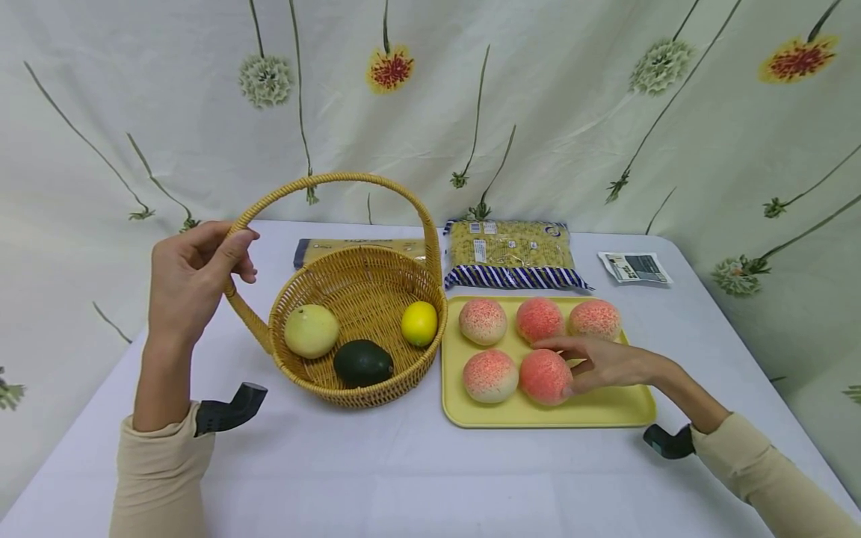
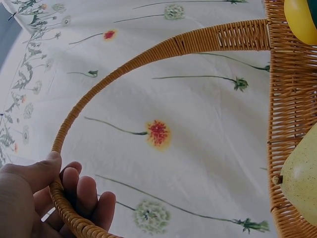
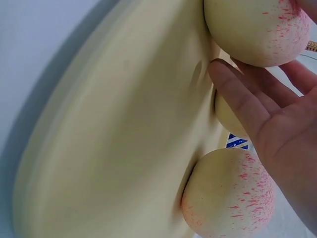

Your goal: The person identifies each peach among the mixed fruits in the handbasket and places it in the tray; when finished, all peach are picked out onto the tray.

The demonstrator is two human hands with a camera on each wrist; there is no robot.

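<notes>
My left hand [image 1: 191,280] grips the left side of the handle of a woven basket [image 1: 363,261], thumb and fingers curled round it. Inside the basket lie a pale green pear [image 1: 312,331], a dark green avocado [image 1: 363,363] and a yellow lemon [image 1: 419,323]. On a yellow tray [image 1: 605,407] sit several pink-and-cream peaches. My right hand [image 1: 602,362] has its thumb and fingers round the front peach [image 1: 545,377] nearest to it, still among the others. In the right wrist view that peach [image 3: 255,29] shows at the top, with my fingers [image 3: 242,96] against its side.
Behind the tray lies a bag of pasta [image 1: 511,254] with a blue-striped edge. A long yellow-brown package [image 1: 323,249] is partly hidden behind the basket. A small white packet [image 1: 635,267] rests at the back right. A flower-printed cloth [image 1: 538,97] hangs behind the white table [image 1: 437,478].
</notes>
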